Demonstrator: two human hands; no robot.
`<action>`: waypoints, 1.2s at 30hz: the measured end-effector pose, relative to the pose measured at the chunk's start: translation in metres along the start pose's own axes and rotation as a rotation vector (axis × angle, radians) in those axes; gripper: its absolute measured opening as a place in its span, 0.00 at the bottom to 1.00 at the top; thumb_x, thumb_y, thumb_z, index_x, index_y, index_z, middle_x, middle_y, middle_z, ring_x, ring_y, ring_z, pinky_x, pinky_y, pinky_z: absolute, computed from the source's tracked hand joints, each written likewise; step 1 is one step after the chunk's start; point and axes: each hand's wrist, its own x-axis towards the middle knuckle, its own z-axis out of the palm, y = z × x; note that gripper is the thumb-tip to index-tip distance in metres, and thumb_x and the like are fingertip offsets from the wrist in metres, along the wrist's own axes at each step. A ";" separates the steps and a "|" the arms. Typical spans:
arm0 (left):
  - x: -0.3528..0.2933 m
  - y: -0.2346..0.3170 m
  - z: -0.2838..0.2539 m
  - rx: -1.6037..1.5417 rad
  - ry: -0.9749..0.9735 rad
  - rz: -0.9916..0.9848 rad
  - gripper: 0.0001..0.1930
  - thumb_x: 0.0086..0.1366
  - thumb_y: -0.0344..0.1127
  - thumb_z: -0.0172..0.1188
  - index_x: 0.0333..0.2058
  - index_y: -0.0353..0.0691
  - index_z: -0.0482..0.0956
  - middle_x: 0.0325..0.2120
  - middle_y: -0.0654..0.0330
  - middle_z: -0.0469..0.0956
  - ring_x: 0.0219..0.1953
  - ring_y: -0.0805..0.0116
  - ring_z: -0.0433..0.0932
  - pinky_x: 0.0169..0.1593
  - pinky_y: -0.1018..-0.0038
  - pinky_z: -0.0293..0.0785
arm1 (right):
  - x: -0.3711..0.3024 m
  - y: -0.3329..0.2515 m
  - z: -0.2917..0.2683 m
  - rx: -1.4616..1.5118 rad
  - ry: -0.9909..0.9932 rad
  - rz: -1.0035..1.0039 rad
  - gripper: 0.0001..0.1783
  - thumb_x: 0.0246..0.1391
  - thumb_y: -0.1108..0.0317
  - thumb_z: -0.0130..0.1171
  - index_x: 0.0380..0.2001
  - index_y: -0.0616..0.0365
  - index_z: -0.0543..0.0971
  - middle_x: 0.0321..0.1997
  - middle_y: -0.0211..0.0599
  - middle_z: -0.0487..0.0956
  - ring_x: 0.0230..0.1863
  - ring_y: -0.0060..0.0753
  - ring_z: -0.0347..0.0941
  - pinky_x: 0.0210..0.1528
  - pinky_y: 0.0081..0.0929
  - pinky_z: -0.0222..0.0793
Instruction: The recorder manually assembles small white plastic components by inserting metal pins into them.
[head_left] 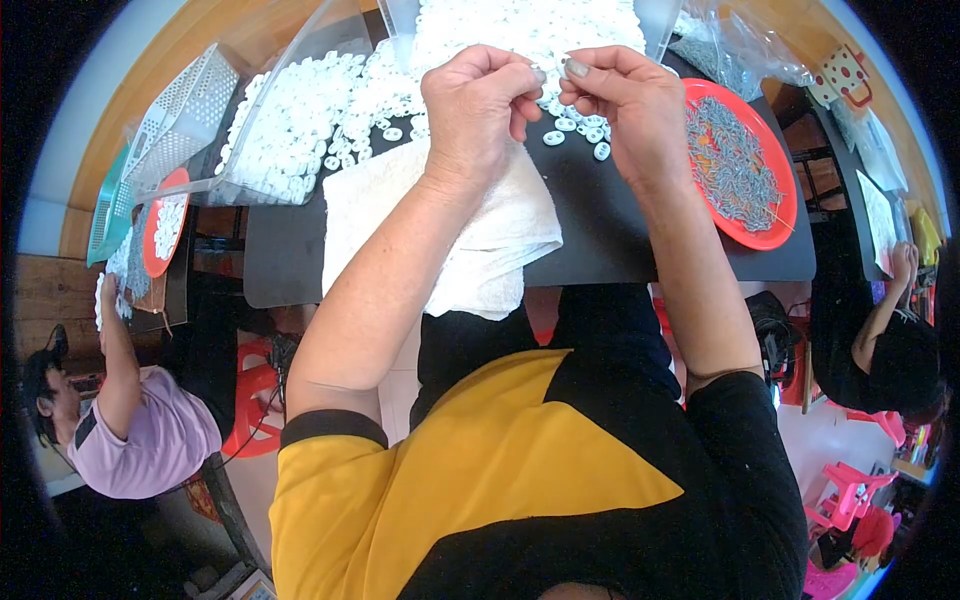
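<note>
Over the dark table (590, 240), my left hand (466, 115) is closed, thumb and index finger pressed together in a pinch. My right hand (640, 120) faces it, pinching in the same way, with a small gap between the two. Whatever the fingertips hold is too small to name. Behind and between them lie many small white oval plastic pieces with two holes (554, 138). Under my left wrist a folded white towel (370, 215) is spread. Beside my right wrist sits a red plate (778, 222), heaped with small grey screw-like pieces (735, 165).
A clear plastic bin (290, 60) spills white pieces at left. Beyond it stands a white perforated basket (185, 110). Clear bags (755, 50) lie at the back right. A co-worker in lilac (150, 430) sits at left, another person in black (890, 350) at right.
</note>
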 end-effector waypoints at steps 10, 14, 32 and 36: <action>-0.001 0.003 0.003 0.050 0.004 0.031 0.04 0.54 0.27 0.60 0.27 0.33 0.78 0.19 0.59 0.76 0.17 0.76 0.73 0.18 0.82 0.65 | 0.002 0.002 -0.004 0.029 -0.023 0.024 0.09 0.56 0.73 0.56 0.37 0.68 0.79 0.30 0.39 0.80 0.29 0.24 0.76 0.33 0.16 0.71; 0.000 0.002 0.001 0.035 0.014 0.011 0.04 0.53 0.26 0.60 0.28 0.32 0.77 0.19 0.59 0.76 0.18 0.76 0.73 0.18 0.82 0.65 | 0.004 0.002 -0.006 0.064 -0.056 0.089 0.11 0.57 0.73 0.55 0.40 0.70 0.77 0.31 0.42 0.80 0.31 0.28 0.77 0.36 0.19 0.74; -0.003 0.003 0.003 -0.001 0.017 0.030 0.03 0.54 0.27 0.60 0.27 0.34 0.78 0.20 0.59 0.76 0.18 0.76 0.73 0.18 0.82 0.65 | -0.001 -0.003 0.000 0.010 -0.022 0.046 0.12 0.57 0.73 0.54 0.41 0.70 0.77 0.32 0.41 0.80 0.32 0.25 0.76 0.35 0.17 0.72; -0.003 0.004 0.003 0.041 0.022 0.034 0.03 0.54 0.26 0.59 0.27 0.33 0.77 0.19 0.60 0.76 0.18 0.77 0.72 0.18 0.82 0.65 | -0.002 -0.002 0.003 -0.024 -0.010 -0.004 0.11 0.56 0.73 0.56 0.40 0.69 0.78 0.31 0.38 0.80 0.31 0.22 0.76 0.34 0.16 0.70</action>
